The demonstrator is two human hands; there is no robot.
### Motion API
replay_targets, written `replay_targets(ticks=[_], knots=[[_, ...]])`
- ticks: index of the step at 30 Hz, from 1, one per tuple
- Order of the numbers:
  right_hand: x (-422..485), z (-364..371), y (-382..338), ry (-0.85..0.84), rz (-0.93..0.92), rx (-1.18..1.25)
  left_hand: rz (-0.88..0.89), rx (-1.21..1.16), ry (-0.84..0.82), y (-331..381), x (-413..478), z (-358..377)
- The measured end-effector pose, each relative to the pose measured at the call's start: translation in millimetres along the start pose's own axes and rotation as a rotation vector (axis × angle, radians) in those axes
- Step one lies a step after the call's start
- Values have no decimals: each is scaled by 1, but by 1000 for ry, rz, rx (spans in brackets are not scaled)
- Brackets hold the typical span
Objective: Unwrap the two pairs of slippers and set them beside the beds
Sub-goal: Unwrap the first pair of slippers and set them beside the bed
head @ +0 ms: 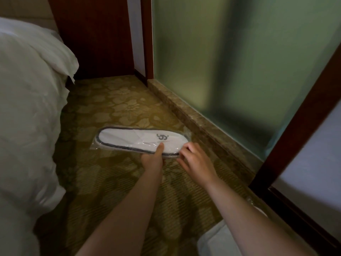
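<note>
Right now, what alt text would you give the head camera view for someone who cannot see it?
Two bare hands hold a plastic-wrapped pair of slippers over patterned carpet, the left hand gripping its near edge, the right hand pinching its right end. A white bed lies to the left, frosted glass to the right.

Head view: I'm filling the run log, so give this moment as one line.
wrapped slippers: in clear plastic | left hand: grips near edge | right hand: pinches its end

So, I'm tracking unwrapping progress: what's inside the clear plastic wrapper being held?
A flat white slipper with dark edging and a grey logo fills the plastic wrapper. Any second slipper beneath is covered.
</note>
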State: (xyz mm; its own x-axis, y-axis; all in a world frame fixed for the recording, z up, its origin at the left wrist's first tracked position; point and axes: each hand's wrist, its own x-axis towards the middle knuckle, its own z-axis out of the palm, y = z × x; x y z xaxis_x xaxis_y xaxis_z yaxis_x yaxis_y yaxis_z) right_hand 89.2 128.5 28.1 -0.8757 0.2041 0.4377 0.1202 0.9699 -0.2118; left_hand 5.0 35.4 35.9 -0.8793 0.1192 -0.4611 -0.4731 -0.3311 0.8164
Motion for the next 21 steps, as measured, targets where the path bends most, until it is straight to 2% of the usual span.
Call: replay_targets(ticks=[5,9,21], knots=[[3,2,0,-4,53,69,-27,10,-5,3,0,-4],[9,0,0,38,221,270,-58,18,6,8,0,-11],[5,-4,16,135,651,610,-91,49,29,15,21,-39]])
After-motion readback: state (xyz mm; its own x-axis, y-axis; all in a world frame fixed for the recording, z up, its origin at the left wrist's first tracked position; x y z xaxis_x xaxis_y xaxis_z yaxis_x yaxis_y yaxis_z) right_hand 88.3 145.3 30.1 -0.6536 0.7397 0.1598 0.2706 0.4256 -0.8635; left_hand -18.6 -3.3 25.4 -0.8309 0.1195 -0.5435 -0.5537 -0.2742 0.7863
